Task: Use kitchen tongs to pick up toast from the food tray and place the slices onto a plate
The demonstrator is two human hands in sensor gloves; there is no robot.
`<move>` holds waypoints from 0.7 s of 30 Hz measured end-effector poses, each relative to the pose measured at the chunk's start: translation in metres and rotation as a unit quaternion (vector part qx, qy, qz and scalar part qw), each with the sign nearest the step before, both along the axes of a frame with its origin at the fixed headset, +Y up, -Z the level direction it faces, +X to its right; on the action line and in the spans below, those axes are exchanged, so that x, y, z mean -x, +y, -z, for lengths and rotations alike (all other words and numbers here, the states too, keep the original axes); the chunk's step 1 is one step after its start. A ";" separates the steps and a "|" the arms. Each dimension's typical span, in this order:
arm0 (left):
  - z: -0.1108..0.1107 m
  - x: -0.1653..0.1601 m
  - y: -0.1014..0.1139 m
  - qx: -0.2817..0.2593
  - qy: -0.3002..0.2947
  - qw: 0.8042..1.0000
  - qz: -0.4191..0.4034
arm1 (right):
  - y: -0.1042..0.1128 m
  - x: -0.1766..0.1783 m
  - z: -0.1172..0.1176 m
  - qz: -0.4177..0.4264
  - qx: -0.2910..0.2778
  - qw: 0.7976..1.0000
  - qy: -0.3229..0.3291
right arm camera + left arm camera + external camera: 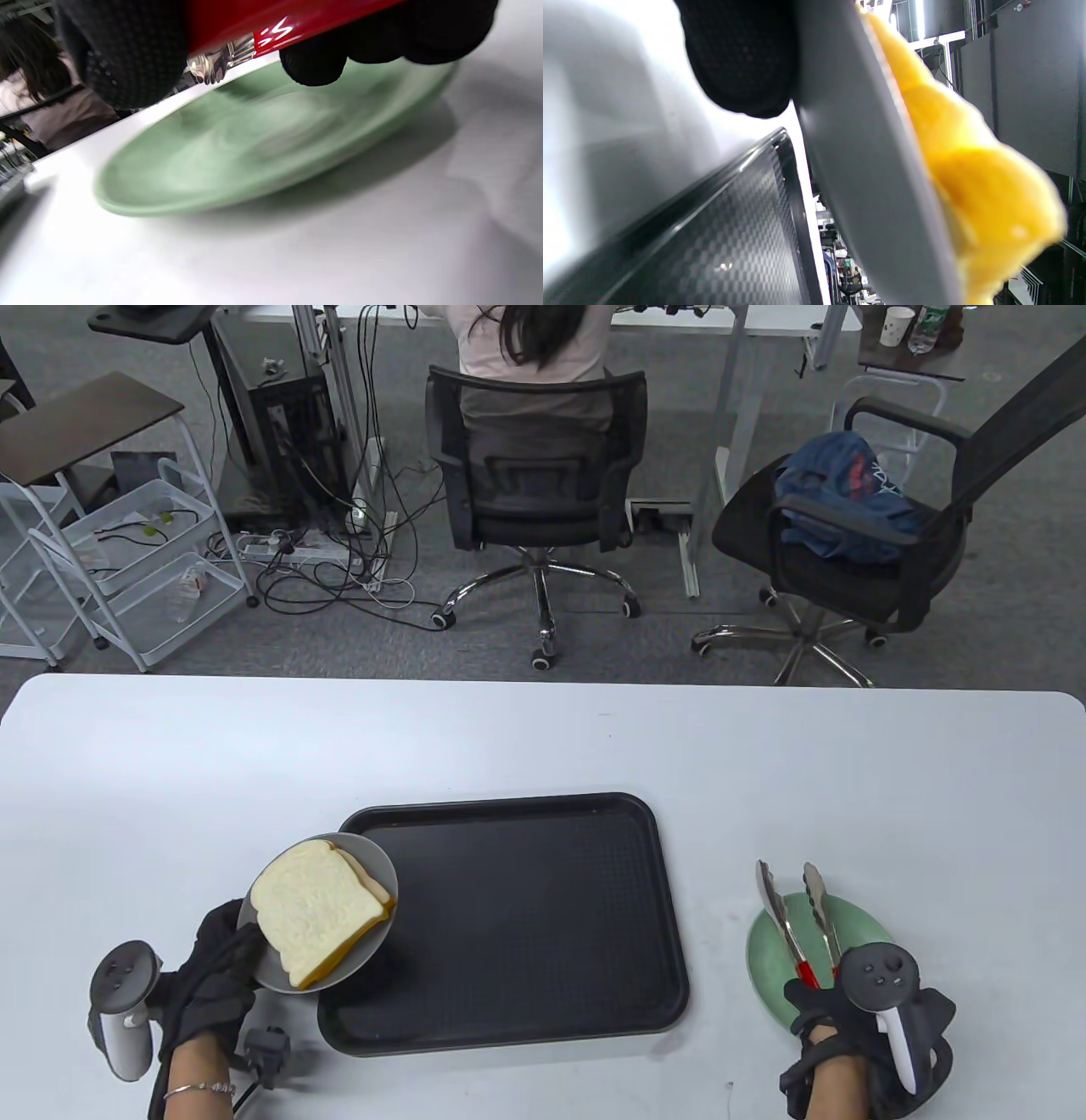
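My left hand (212, 976) is gripping the grey plate (373, 865), tilted over the black food tray's (526, 916) eight o'clock corner, two toast slices (318, 912) stacked on it. My right hand (836, 1018) is clutching the red-handled kitchen tongs (802, 916), their tips apart over the green plate (768, 954) at three o'clock.

Left hand (216, 963) near the table's front-left, palm up under the grey plate (373, 933), fingers curled on its rim and holding it tilted, raised off the table; tracker hangs off the back of the hand to the left. Right hand (836, 1014) near the front-right, fingers wrapped round the red handles of the tongs (802, 912), tips spread and pointing away; tracker on top.
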State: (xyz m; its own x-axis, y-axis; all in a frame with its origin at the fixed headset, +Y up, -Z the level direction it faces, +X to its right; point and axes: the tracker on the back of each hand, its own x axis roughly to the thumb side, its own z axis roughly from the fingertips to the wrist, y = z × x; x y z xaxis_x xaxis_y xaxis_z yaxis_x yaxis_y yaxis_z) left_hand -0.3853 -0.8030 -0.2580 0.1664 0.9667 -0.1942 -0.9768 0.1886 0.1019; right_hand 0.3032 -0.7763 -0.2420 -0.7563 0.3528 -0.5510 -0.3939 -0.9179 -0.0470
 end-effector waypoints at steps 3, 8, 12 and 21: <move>0.000 0.000 0.000 -0.001 0.001 1.000 0.001 | -0.005 -0.002 -0.001 -0.014 0.003 1.000 -0.008; 0.000 0.001 0.000 0.001 0.001 1.000 0.002 | -0.009 0.003 0.000 -0.072 0.034 0.997 0.004; 0.000 0.001 0.000 0.002 0.001 1.000 0.004 | -0.010 0.010 0.002 -0.112 0.044 0.993 0.006; 0.000 0.001 0.000 0.003 0.002 1.000 0.004 | -0.008 0.010 0.001 -0.097 0.054 0.994 0.014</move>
